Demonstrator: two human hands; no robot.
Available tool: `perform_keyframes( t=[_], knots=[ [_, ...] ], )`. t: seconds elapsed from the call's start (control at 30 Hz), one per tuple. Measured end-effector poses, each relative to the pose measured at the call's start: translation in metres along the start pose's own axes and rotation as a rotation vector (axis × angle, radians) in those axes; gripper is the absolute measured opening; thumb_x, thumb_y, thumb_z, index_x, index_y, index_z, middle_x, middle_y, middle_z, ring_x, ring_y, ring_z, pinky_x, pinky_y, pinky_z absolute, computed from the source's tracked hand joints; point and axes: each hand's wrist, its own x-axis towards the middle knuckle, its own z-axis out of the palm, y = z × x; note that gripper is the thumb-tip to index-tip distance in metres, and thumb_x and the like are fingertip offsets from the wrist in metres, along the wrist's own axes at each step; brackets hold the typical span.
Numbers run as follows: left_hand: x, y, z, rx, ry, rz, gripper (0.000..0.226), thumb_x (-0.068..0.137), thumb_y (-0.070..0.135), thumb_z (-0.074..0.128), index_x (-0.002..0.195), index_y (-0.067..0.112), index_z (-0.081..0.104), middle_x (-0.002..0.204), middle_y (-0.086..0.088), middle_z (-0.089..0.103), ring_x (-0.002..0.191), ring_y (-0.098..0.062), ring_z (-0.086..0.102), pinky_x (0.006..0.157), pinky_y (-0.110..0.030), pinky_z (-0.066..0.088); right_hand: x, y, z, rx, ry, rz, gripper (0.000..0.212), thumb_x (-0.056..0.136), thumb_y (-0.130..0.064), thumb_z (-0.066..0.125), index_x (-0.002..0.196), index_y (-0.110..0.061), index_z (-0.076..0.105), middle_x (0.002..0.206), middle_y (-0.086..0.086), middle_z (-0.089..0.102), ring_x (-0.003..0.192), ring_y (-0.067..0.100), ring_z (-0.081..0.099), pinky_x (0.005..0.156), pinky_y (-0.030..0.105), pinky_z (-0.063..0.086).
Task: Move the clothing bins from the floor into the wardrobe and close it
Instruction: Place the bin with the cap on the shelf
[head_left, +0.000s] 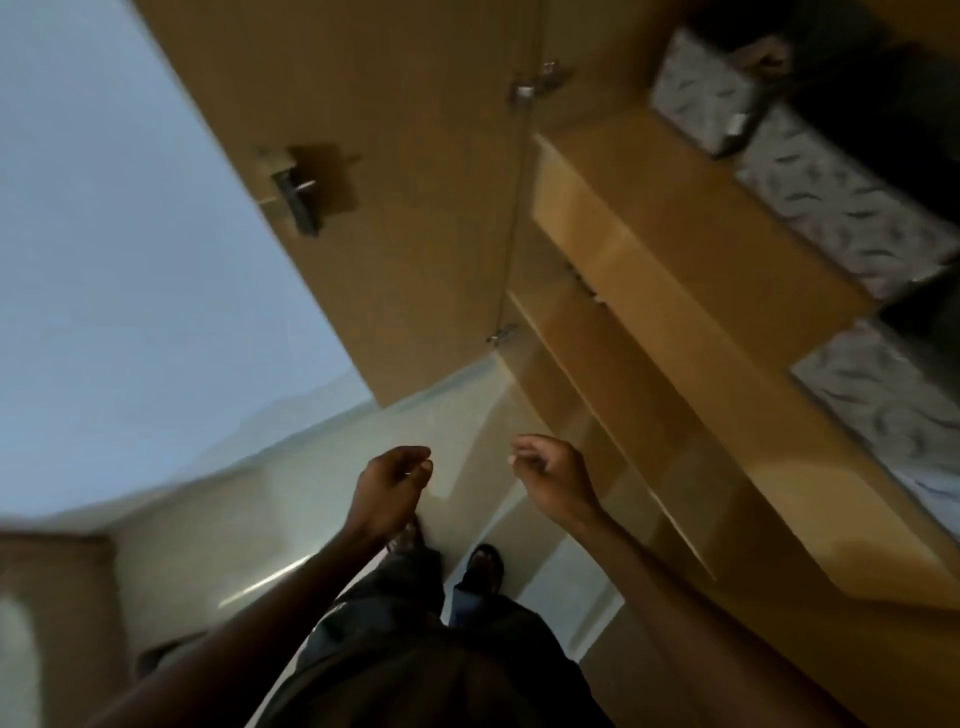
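Note:
The wooden wardrobe (675, 249) stands open on the right, its left door (395, 197) swung out with a metal handle (298, 200). Grey patterned clothing bins sit on its shelves: one at the top (701, 98), one beside it (841, 208), one lower (893, 405). My left hand (389, 488) and my right hand (550, 473) hang in front of me over the floor, fingers loosely curled, holding nothing. Both are apart from the wardrobe. The picture is blurred and tilted.
A pale tiled floor (311, 493) lies under my feet (485, 566). A pale blue wall (130, 234) fills the left. A brown piece of furniture (57, 597) shows at the lower left edge.

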Motion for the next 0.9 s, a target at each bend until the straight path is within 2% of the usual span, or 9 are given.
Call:
perform_keyframes(
  t=[0.17, 0.33, 0.57, 0.7, 0.9],
  knots=[
    [-0.06, -0.061, -0.051, -0.118, 0.221, -0.122, 0.025, 0.091, 0.021, 0.065, 0.115, 0.015, 0.069, 0.105, -0.003, 0.074, 0.097, -0.019, 0.069, 0.093, -0.037, 0.054, -0.007, -0.028, 0.077, -0.088, -0.234, -0.109, 0.03, 0.088, -0.021, 0.062, 0.117, -0.014, 0.067, 0.106, -0.002, 0.068, 0.097, 0.009, 0.063, 0.087, 0.022, 0.05],
    [-0.125, -0.119, -0.089, -0.18, 0.37, -0.177, 0.025, 0.091, 0.02, 0.063, 0.114, 0.018, 0.069, 0.103, 0.003, 0.074, 0.095, -0.012, 0.069, 0.092, -0.038, 0.054, -0.027, -0.05, 0.141, -0.19, -0.348, -0.21, 0.028, 0.087, -0.021, 0.062, 0.114, -0.014, 0.069, 0.109, -0.001, 0.07, 0.094, 0.008, 0.065, 0.084, 0.018, 0.049],
    [-0.26, -0.21, -0.136, -0.263, 0.632, -0.264, 0.025, 0.093, 0.018, 0.061, 0.116, 0.017, 0.068, 0.106, 0.001, 0.073, 0.096, -0.013, 0.068, 0.091, -0.036, 0.054, -0.107, -0.078, 0.249, -0.304, -0.527, -0.355, 0.028, 0.086, -0.02, 0.06, 0.111, -0.014, 0.071, 0.11, -0.001, 0.071, 0.102, 0.011, 0.064, 0.094, 0.029, 0.051],
    [-0.326, -0.251, -0.15, -0.333, 0.758, -0.359, 0.025, 0.094, 0.018, 0.059, 0.117, 0.016, 0.067, 0.102, -0.002, 0.072, 0.097, -0.014, 0.067, 0.085, -0.027, 0.049, -0.156, -0.081, 0.306, -0.363, -0.674, -0.412, 0.025, 0.086, -0.018, 0.062, 0.109, -0.015, 0.071, 0.103, -0.001, 0.071, 0.095, 0.01, 0.066, 0.091, 0.028, 0.053],
    [-0.389, -0.311, -0.179, -0.46, 0.985, -0.488, 0.025, 0.094, 0.018, 0.06, 0.117, 0.013, 0.067, 0.105, -0.002, 0.072, 0.096, -0.015, 0.067, 0.09, -0.034, 0.053, -0.209, -0.106, 0.4, -0.472, -0.918, -0.486, 0.025, 0.086, -0.02, 0.064, 0.11, -0.016, 0.07, 0.096, -0.003, 0.071, 0.089, 0.007, 0.067, 0.081, 0.02, 0.053]
  ],
)
